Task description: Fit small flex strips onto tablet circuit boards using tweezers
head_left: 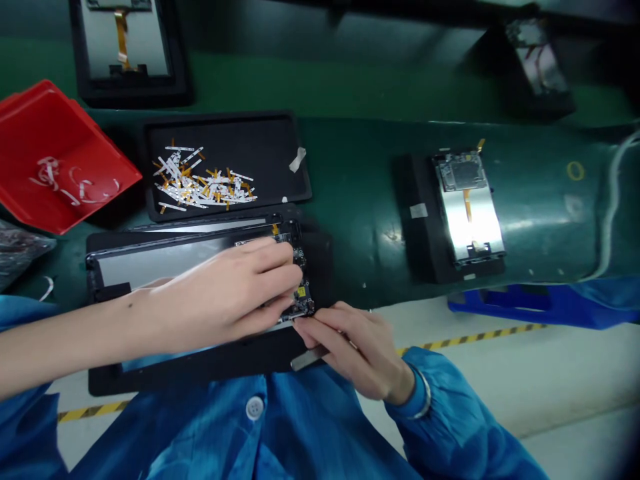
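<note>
A flat device panel (150,263) with a silver back lies in a black foam holder (200,363) at the near edge of the green belt. My left hand (225,293) lies across it, fingers curled and pressed on the small circuit board (303,297) at its right end. My right hand (350,347) is closed in a pinch around a thin grey tool (307,359), its tip at the board's lower corner. What the left fingertips hold, if anything, is hidden.
A black tray (270,143) holds several white and orange strips (200,183). A red bin (30,133) with white scraps stands at the left. Other panels in black holders (425,233) lie on the green conveyor belt (360,187); another panel (127,47) sits behind.
</note>
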Available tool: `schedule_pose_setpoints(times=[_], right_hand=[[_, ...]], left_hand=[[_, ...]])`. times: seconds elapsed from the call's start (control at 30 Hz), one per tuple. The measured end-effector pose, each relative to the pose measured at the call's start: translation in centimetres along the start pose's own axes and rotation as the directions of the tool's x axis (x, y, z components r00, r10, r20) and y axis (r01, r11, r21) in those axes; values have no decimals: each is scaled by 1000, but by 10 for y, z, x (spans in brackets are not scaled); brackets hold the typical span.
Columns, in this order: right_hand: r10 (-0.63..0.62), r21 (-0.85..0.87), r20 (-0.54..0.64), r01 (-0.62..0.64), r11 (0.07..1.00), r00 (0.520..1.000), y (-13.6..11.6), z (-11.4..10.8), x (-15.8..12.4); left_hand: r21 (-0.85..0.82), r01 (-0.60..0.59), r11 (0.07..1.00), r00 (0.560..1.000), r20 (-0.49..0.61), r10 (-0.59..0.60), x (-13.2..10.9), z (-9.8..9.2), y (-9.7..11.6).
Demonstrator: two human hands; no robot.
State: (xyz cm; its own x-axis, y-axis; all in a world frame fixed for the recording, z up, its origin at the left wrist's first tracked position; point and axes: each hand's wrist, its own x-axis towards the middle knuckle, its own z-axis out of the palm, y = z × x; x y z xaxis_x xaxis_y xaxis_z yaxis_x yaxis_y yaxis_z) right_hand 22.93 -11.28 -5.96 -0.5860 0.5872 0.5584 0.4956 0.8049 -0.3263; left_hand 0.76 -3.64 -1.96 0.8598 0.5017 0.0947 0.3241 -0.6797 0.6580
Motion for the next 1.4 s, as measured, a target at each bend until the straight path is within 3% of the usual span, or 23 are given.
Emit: schedule_pose_setpoints(times=[0.23,0.5,0.73,0.97,1.23,1.4], right_hand=[[191,95,85,-199,975,978,-1,-1,1],[185,216,204,-228,949,961,7,-9,3],[188,169,239,-231,958,953,4,-9,9],[215,84,107,-225,971,971,-4,-2,1],[238,76,42,-241,968,970,-7,5,-1],[271,199,44,-275,941,961,-2,8,-5]], left_hand=[[-13,5,1000,1000,18,-4,-2,0,0],[-11,-2,1000,1000,10,2,-2,0,0],[-25,22,999,1000,22,-22,-2,0,1],[-72,0,997,997,72,5,-5,-1,-3],[-45,-97,994,982,156,103,-7,-6,-8],[-25,-133,991,971,198,135,-9,-6,-10]])
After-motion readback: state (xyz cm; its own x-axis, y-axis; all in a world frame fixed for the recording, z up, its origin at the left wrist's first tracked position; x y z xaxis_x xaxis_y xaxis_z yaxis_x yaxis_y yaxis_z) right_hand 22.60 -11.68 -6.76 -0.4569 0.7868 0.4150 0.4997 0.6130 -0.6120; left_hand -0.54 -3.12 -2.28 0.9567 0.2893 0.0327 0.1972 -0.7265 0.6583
